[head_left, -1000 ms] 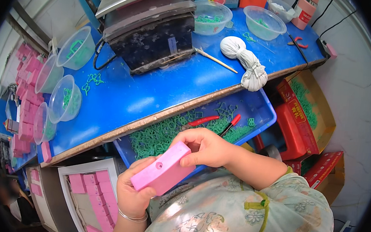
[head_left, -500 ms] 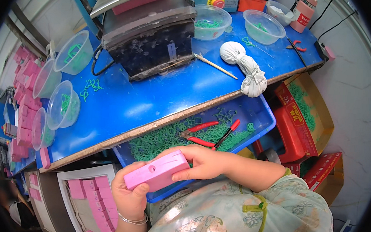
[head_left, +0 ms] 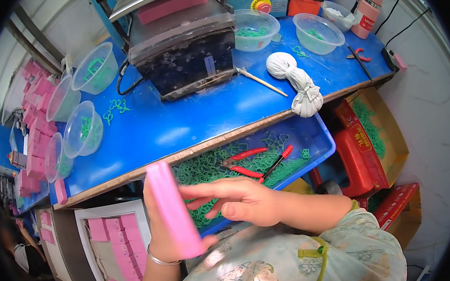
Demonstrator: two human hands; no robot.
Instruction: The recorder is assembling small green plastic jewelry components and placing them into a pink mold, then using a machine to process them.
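Note:
My left hand grips a pink rubber mould, a block tilted steeply with its top end towards the table edge. Motion smears the block a little, and its far side is hidden. Just right of the mould, my right hand is open, fingers stretched towards the block; whether the fingertips touch it I cannot tell. Below and behind both hands lies a blue tray full of small green wax pieces. Red-handled pliers and a red-and-black pen-like tool rest on these pieces.
On the blue table stand a dark machine, clear plastic bowls, a brush and a tied white cloth pouch. More pink moulds fill a white-framed tray at lower left. Open cardboard boxes sit at right.
The pink mould has swung from nearly level to steep and shifted left in my left hand. My right hand has let go of it and its fingers have straightened. The view has shifted slightly.

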